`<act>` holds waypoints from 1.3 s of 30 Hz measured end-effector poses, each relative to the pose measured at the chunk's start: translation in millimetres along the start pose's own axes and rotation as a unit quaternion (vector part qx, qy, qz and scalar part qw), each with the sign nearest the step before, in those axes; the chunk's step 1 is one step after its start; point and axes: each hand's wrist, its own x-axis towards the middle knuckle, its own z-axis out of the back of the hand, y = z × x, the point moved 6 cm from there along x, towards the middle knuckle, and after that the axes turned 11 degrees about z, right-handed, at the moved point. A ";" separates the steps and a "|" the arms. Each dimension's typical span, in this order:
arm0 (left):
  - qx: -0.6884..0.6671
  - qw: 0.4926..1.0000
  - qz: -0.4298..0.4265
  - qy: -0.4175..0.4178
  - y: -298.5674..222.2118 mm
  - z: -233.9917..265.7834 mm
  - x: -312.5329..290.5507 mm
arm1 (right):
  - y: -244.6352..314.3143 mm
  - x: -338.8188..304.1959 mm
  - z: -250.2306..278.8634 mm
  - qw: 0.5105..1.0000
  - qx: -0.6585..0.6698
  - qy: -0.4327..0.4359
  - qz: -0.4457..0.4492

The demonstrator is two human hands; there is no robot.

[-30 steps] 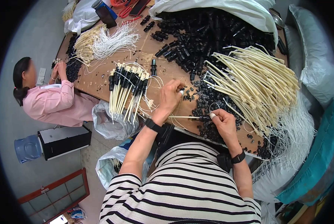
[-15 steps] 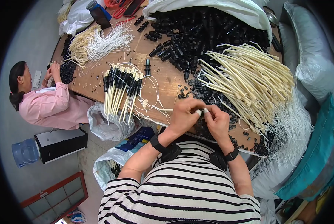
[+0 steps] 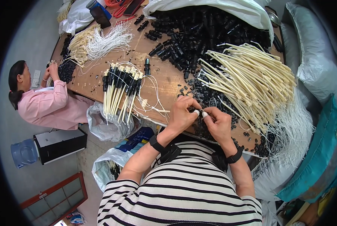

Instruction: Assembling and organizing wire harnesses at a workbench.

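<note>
My left hand (image 3: 181, 116) and my right hand (image 3: 217, 123) meet above the table's front edge, with thumbs and forefingers pinched together. Both thumbs wear white coverings. A small dark piece (image 3: 200, 110) shows between the fingertips; its exact shape is hidden. From behind my left hand's fingers a thin cream tube (image 3: 163, 111) sticks out to the left. Small black plastic pieces (image 3: 206, 94) lie scattered under and beyond my hands. To the right rests a large pile of cream tubes (image 3: 255, 73) with white strings (image 3: 289, 124).
Black plastic connectors (image 3: 210, 30) spill from a white sack at the back. A bundle of tubes with black connectors (image 3: 121, 83) lies left, near one upright connector (image 3: 147, 67). Another person in pink (image 3: 47, 101) works at the far left. Stuffed sacks (image 3: 319, 49) stand right.
My hands have shifted slightly and the fingers have changed their pinch, with the dark piece showing more between them. The whole view has moved a little.
</note>
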 end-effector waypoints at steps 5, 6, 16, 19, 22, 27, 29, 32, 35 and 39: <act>0.005 0.991 -0.134 -0.007 -18.3 3.5 4.2 | -19.3 -3.5 -3.1 0.926 0.353 -0.022 -0.130; -0.009 0.969 -0.245 0.006 -33.4 4.7 -1.3 | -20.0 -4.6 -1.1 0.877 0.448 -0.064 -0.164; 0.115 0.985 -0.077 0.102 -7.3 -0.5 -0.9 | 18.2 -3.9 12.4 0.954 -0.203 0.116 0.189; 0.139 0.982 -0.111 0.065 -8.2 2.9 -5.0 | 25.4 3.7 9.9 0.972 -0.084 0.017 0.220; 0.249 0.947 -0.195 0.052 -30.8 0.4 -15.9 | -10.8 4.4 5.7 0.996 0.023 0.068 -0.054; 0.253 0.949 -0.188 0.024 -19.7 21.6 -15.2 | 16.4 8.9 -15.2 0.995 -0.040 0.063 0.070; 0.182 0.962 -0.192 -0.070 -16.6 46.6 -11.8 | 48.5 10.9 -15.9 0.970 -0.137 0.067 0.190; 0.255 0.922 -0.220 -0.190 -12.7 98.8 -0.6 | 58.7 14.1 -3.5 0.956 -0.133 0.005 0.263; 0.328 0.887 -0.127 -0.300 26.8 163.8 9.5 | 57.5 26.8 22.9 0.974 -0.038 -0.065 0.212; 0.384 0.833 -0.045 -0.397 42.3 190.5 17.8 | 66.0 21.3 -10.8 0.944 -0.138 0.124 0.274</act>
